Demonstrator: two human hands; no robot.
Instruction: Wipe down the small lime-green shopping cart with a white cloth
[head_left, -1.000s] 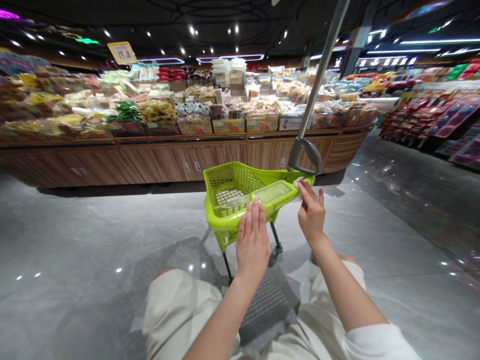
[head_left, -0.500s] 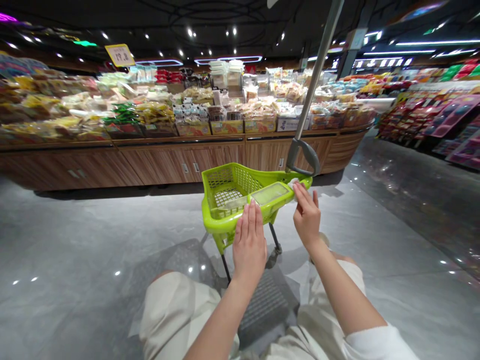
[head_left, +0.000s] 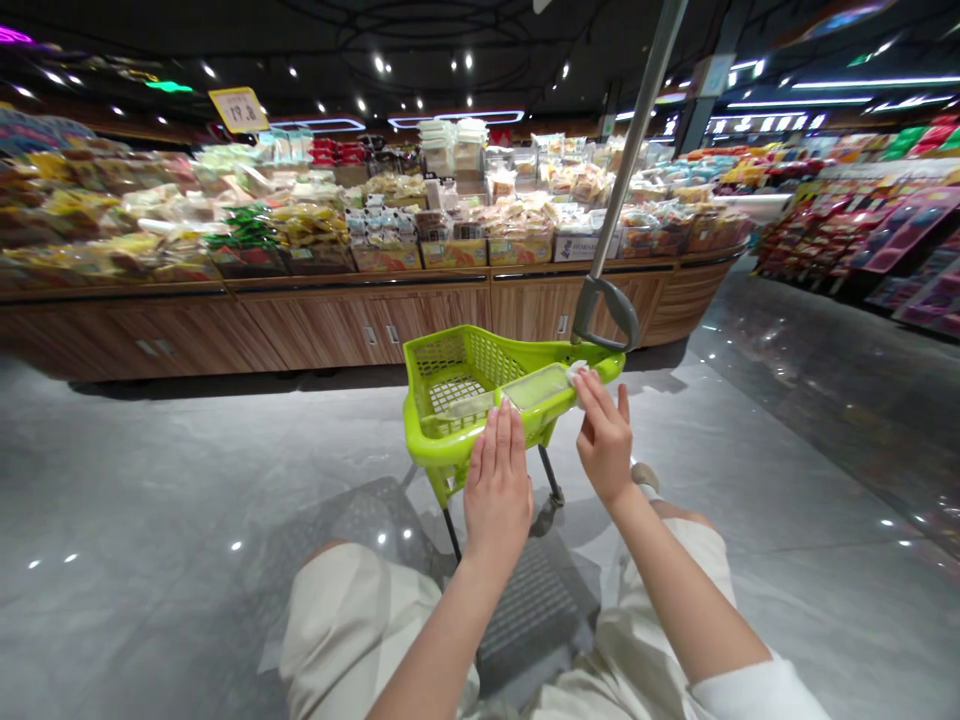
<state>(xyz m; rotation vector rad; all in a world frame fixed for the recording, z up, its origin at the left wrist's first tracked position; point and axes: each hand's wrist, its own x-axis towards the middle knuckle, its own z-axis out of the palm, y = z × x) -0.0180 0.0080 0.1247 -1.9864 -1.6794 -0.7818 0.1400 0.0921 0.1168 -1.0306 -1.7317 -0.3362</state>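
A flat pale-green pack point(head_left: 531, 388), probably wet wipes, lies across the front rim of a lime-green plastic mesh shopping cart basket point(head_left: 465, 360). My left hand point(head_left: 498, 490) stands flat with its fingertips pressed on the pack's left end. My right hand point(head_left: 604, 440) pinches a white sheet point(head_left: 577, 374) at the pack's right end. The sheet looks like a wipe, but its full shape is hidden by my fingers.
A grey metal pole point(head_left: 630, 170) with a curved grip point(head_left: 607, 310) rises behind the basket. My beige-clad legs point(head_left: 337, 620) lie below. Beyond the grey tiled floor point(head_left: 810, 480) stands a wood-fronted counter point(head_left: 375, 320) stacked with packaged food.
My right hand has slid left and slightly down along the pack, taking the white sheet with it. My left hand and the basket stay almost where they were.
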